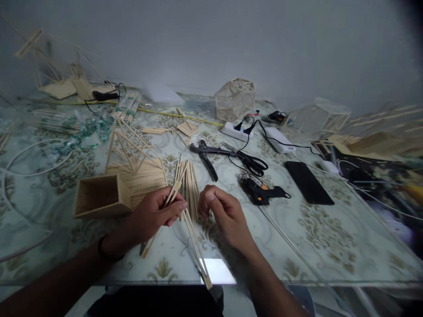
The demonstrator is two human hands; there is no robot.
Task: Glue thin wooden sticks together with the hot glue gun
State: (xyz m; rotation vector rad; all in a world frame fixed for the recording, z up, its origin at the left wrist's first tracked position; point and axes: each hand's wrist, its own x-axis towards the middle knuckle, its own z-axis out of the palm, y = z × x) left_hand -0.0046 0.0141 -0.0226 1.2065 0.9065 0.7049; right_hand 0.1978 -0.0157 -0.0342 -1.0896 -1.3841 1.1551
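Note:
My left hand (160, 211) is closed around thin wooden sticks (194, 242). Some of them reach down past the table's front edge, others point up and away. To its right, my right hand (224, 213) has its fingers curled in; whatever they may hold is hidden. Between and behind the hands lies a loose bundle of similar sticks (190, 182). Left of my left hand stands a square wooden box (102, 196), its dark hollow facing me. Behind it, a flat panel of sticks (145, 178) joins a triangular stick frame (124, 149).
Pliers-like cutters (208, 156), black-handled scissors (253, 163), a glue gun (262, 191) and a black phone (309, 182) lie to the right. Farther back are a power strip (238, 130), a many-sided stick frame (235, 99) and packed sticks (128, 105). A white cable (20, 154) loops at left.

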